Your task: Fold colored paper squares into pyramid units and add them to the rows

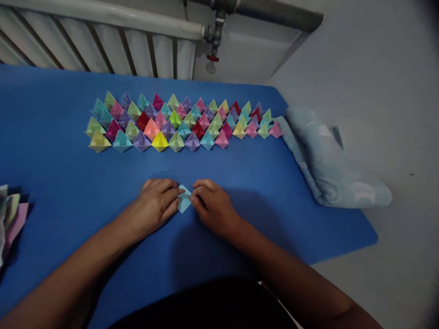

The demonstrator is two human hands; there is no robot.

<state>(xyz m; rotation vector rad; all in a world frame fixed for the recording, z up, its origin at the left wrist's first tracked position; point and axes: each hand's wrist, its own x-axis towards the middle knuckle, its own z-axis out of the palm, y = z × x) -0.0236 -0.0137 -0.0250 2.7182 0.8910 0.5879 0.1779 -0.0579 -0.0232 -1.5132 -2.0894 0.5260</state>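
Between my two hands lies a small light blue piece of folded paper [184, 204], its lower corner pointing toward me. My left hand [158, 199] grips the paper's left edge with thumb and fingertips. The right edge is pinched by the bent thumb and fingers of my right hand [213, 204]. Both hands rest low over the blue surface, and my fingers cover the paper's side corners. Beyond them, several rows of folded paper boats [159, 142] stand close together in many colours.
Loose coloured paper sheets [15, 224] lie at the left edge of the blue surface [103, 183]. A folded pale blue blanket [329, 160] sits on its right side. A white radiator [103, 41] and a pipe with a red-handled valve [213, 58] are behind.
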